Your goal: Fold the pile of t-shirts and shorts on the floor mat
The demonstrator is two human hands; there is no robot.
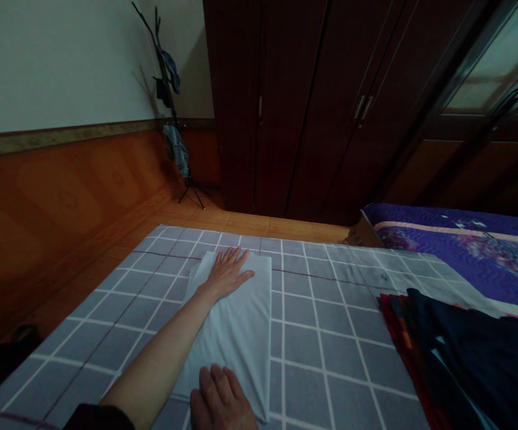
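A pale, light-coloured cloth, folded into a long rectangle with slight wrinkles, lies on the checked bed cover. Near its far end my left hand rests palm down, fingers spread and thumb out to the right, holding nothing. My right hand is at the near end of the same cloth, at the bottom edge of the view. Its fingers lie side by side on the fabric, slightly bent, and nothing shows in them. Part of that hand is cut off by the frame.
Dark folded clothes are piled on the right of the checked cover. Beyond stands a purple-covered bed. A dark wardrobe and a coat rack with hanging items are at the back. A dark object lies at the lower left.
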